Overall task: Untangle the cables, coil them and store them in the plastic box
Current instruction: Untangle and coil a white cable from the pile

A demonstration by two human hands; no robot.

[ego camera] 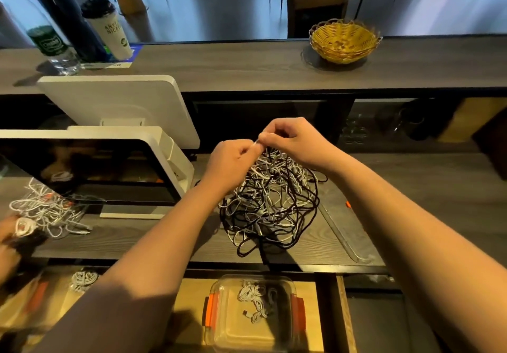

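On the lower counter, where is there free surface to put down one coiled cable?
Bare wood lies right of the tangled cables, beyond the clear lid, and on a smaller patch between the tangle and the white screen's base. It is crowded at the left, where a second pile of white cables lies, and in the middle under both hands.

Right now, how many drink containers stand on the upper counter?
3, all at its far left: a clear plastic water bottle with green label, a tall dark bottle, and a white paper cup with black lid.
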